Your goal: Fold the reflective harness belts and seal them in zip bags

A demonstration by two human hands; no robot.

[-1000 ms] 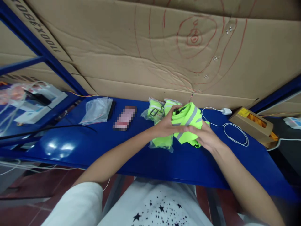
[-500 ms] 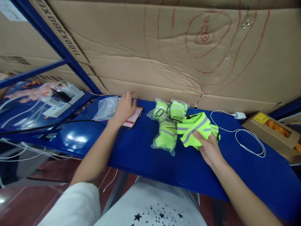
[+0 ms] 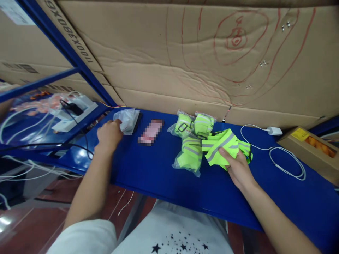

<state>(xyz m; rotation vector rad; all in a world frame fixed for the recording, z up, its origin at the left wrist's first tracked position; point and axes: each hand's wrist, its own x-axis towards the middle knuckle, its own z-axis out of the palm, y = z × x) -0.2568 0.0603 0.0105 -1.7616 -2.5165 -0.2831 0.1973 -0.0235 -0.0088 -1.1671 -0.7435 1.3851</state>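
Note:
My right hand [image 3: 239, 167] grips a folded bundle of neon-yellow reflective straps [image 3: 222, 146] with grey stripes, thumb on top. Just left of it lie three clear bags of similar straps: a bagged roll with a black buckle [image 3: 183, 123], another bagged roll [image 3: 203, 124] and a nearer bagged roll [image 3: 189, 155]. My left hand [image 3: 109, 135] is at the left edge of a stack of clear plastic bags [image 3: 128, 120]. Its fingers are bent against a bag's edge, the fingertips partly hidden. A phone with a blurred-out pink screen [image 3: 151, 132] lies between the hands.
A tall cardboard panel [image 3: 148, 63] with red rings stands behind the blue table [image 3: 159, 173]. To the right are a white charger with coiled cable [image 3: 287, 162] and a brown box [image 3: 309, 144]. A power strip [image 3: 76, 114] and cords lie left, beyond a blue frame post [image 3: 88, 79].
My left hand has moved left, off the phone to the plastic bags' left edge. The phone's screen is now fully uncovered. My right hand keeps its hold on the reflective straps.

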